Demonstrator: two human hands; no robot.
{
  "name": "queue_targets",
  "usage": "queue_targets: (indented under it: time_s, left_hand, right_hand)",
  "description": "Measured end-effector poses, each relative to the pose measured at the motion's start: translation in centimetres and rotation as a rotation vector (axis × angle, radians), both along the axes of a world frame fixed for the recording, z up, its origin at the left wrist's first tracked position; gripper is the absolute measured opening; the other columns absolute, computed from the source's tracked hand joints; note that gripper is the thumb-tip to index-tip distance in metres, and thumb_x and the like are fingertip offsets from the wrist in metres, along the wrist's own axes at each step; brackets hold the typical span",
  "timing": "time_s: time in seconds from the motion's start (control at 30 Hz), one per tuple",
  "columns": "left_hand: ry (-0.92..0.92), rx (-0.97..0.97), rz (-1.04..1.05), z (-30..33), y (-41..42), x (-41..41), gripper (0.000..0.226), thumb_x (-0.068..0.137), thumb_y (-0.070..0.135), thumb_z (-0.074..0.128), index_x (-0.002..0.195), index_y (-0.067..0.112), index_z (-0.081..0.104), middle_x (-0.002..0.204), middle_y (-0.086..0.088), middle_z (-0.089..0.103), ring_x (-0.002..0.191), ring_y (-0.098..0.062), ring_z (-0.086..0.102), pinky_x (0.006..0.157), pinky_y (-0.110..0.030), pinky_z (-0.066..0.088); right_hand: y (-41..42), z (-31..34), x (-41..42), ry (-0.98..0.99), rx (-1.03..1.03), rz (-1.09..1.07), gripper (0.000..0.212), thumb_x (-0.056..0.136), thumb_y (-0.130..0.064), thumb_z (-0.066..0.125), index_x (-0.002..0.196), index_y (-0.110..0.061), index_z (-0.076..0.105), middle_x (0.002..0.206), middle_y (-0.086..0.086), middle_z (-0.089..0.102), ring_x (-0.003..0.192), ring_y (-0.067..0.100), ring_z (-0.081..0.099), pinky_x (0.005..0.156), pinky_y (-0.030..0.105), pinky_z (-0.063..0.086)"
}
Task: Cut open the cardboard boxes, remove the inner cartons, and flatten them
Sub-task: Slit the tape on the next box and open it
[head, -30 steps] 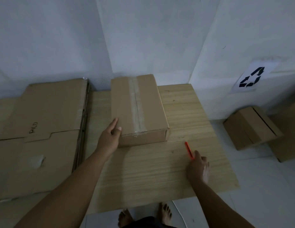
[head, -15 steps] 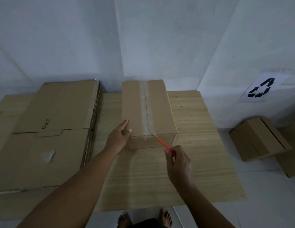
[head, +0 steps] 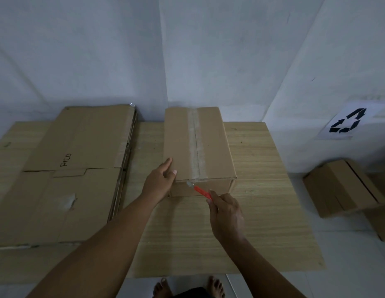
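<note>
- A sealed cardboard box [head: 198, 147] lies on a wooden table [head: 262, 190], its taped seam [head: 195, 145] running away from the person.
- Left hand [head: 160, 183] braces the box's near-left corner, fingers flat.
- Right hand [head: 227, 214] grips a red cutter [head: 201, 192]; its blade tip meets the seam's near end, so the cut likely runs straight away.

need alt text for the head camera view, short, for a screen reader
A person's right hand holds a red utility knife with its blade at the near top edge of a taped cardboard box, while the left hand steadies the box's near left corner. Flattened cardboard lies to the left on the wooden table.
</note>
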State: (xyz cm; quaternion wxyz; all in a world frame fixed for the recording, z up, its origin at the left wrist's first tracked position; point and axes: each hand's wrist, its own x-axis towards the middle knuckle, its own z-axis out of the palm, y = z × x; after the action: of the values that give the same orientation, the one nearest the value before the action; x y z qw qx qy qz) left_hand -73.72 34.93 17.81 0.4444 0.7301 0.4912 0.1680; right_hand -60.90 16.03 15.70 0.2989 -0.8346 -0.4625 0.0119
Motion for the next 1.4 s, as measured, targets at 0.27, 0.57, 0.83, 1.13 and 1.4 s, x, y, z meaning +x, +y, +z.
queue_targets:
  time_s: [0.27, 0.57, 0.83, 1.13, 1.4]
  left_hand:
    - [0.028, 0.02, -0.029, -0.2, 0.0, 0.2, 0.057, 0.1, 0.038, 0.054, 0.153, 0.034, 0.034, 0.159, -0.003, 0.035, 0.145, -0.019, 0.035, 0.118, -0.041, 0.032]
    - [0.165, 0.089, -0.041, -0.6, -0.4, 0.7, 0.055, 0.104, 0.041, 0.042, 0.156, 0.036, 0.025, 0.163, -0.001, 0.026, 0.148, -0.023, 0.03, 0.119, -0.041, 0.029]
    - [0.151, 0.128, -0.008, -0.6, -0.5, 0.5, 0.055, 0.102, 0.044, 0.047, 0.154, 0.034, 0.031, 0.159, -0.001, 0.035, 0.143, -0.022, 0.04, 0.113, -0.039, 0.038]
    - [0.194, 0.169, 0.016, -0.2, -0.8, 0.7, 0.055, 0.1, 0.048, 0.05, 0.152, 0.037, 0.036, 0.157, 0.0, 0.038, 0.141, -0.022, 0.042, 0.111, -0.04, 0.041]
    - [0.136, 0.303, -0.142, 0.3, -0.9, 1.2, 0.051, 0.105, 0.027, 0.043, 0.155, 0.023, 0.032, 0.166, -0.001, -0.002, 0.151, -0.022, 0.019, 0.109, -0.023, 0.033]
  right_hand:
    - [0.4, 1.8, -1.0, -0.024, -0.11, -0.044, 0.03, 0.099, -0.034, 0.059, 0.126, -0.024, 0.067, 0.083, -0.002, 0.062, 0.061, 0.018, 0.062, 0.054, 0.029, 0.049]
    - [0.1, 2.9, -0.6, -0.036, -0.187, -0.157, 0.025, 0.099, -0.035, 0.059, 0.119, -0.024, 0.069, 0.082, -0.004, 0.062, 0.057, 0.014, 0.06, 0.054, 0.022, 0.039]
    - [-5.4, 1.5, 7.7, -0.16, -0.002, -0.16, 0.019, 0.099, -0.027, 0.061, 0.104, -0.013, 0.073, 0.074, -0.006, 0.059, 0.049, 0.004, 0.045, 0.048, 0.015, 0.034]
    - [-5.6, -0.2, 5.7, -0.125, 0.119, -0.052, 0.033, 0.102, -0.032, 0.04, 0.104, -0.015, 0.068, 0.081, -0.003, 0.067, 0.067, 0.019, 0.059, 0.063, 0.029, 0.039]
    - [1.9, 4.4, 5.8, 0.071, 0.267, -0.015, 0.029, 0.103, -0.024, 0.047, 0.121, -0.008, 0.063, 0.088, 0.002, 0.07, 0.066, 0.018, 0.066, 0.053, 0.026, 0.049]
